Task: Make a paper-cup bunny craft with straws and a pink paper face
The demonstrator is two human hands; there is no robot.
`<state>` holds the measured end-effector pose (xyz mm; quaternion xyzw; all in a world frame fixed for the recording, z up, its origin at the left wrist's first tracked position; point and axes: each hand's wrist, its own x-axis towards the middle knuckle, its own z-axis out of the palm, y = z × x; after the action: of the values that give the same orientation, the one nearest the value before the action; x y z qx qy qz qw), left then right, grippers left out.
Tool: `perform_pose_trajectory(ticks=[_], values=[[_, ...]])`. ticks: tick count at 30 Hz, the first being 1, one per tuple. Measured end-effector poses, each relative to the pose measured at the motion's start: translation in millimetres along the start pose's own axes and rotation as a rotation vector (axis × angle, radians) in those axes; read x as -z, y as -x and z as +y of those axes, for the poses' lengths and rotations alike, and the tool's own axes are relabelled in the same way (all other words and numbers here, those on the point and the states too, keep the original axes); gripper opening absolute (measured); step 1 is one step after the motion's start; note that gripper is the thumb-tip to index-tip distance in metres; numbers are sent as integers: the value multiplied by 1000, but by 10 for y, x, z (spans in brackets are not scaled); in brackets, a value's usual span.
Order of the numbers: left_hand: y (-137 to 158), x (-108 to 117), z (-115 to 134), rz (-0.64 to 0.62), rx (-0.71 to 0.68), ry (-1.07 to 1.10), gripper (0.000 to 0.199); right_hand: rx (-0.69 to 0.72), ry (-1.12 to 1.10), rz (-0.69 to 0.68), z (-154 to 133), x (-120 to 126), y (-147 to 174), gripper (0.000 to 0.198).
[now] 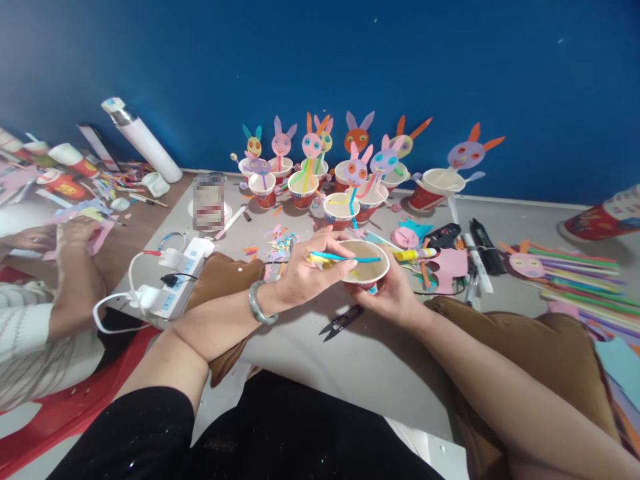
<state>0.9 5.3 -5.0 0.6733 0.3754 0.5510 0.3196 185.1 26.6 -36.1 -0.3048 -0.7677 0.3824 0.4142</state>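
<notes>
White-rimmed paper cup (371, 271) was held above the grey counter (297, 350), its open mouth tipped toward the camera and the outside mostly covered by fingers. Right hand (387, 298) was curled around the cup's right side and underside, gripping it. Left hand (313, 270), with a grey-green bangle (257, 309) at its wrist, pinched a thin, bright blue strip (367, 259) that lay across the cup's mouth; whether the strip touched the rim could not be told.

Small black thread snips (341, 324) lay on the counter just below the cup, blades pointing left. A yellow stick-shaped tube (415, 254) lay just right of the cup, near a cut sheet of pink paper (451, 268). Small coloured paper scraps (281, 242) were scattered left of the hands.

Behind stood a group of red-printed paper cups (341, 212), with round paper rabbit faces (313, 145) rising above them, near a dark blue wall (310, 60). At far right lay a row of long coloured strips (583, 273) beside a loose pink rabbit face (526, 265). A white power strip (197, 257) lay to the left; beyond it, a co-worker's hands (80, 230) rested over pink paper.
</notes>
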Motion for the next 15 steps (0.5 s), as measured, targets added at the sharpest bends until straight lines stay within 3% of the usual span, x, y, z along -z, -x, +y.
perform_pose_trajectory(ticks=[5, 15], values=[[10, -20, 14, 56, -64, 2, 20, 26, -5, 10, 39, -32, 23, 59], [15, -12, -10, 8, -30, -27, 20, 43, 25, -17, -36, -29, 15, 50]])
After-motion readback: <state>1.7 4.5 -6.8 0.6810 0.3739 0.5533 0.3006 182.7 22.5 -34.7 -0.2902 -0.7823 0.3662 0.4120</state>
